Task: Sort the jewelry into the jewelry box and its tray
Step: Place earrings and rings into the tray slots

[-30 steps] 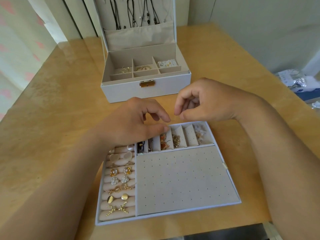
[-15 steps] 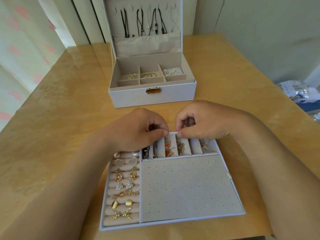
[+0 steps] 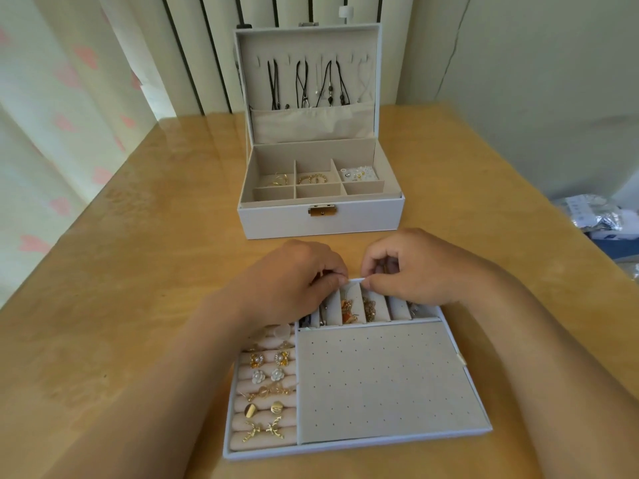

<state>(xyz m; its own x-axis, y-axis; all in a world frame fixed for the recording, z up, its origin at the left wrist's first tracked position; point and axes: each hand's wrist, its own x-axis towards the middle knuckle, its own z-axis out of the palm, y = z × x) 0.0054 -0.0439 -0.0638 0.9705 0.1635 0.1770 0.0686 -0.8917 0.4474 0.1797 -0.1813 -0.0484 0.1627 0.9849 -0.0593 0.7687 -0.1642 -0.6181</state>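
Note:
The white tray [image 3: 359, 444] lies near me on the wooden table. Its left side holds ring rolls [image 3: 266, 392] with several gold and pearl earrings, and its far row of slots [image 3: 349, 311] holds gold and orange pieces. My left hand [image 3: 294, 271] and right hand [image 3: 415, 267] meet over the tray's far rim, fingers curled. The thumb and forefinger tips of both pinch something thin above a middle slot, too small to make out. Behind stands the open white jewelry box [image 3: 321, 223], with necklaces [image 3: 311, 84] hanging in its lid.
The tray's large perforated panel [image 3: 380, 375] has nothing on it. The box's back compartments hold gold rings and small beads, and its front compartments look bare. Plastic packets [image 3: 594, 216] lie at the table's right edge. A curtain hangs on the left.
Both hands have come down from above the tray to its far rim, fingertips closer together. The camera view has tilted up, showing more of the box lid.

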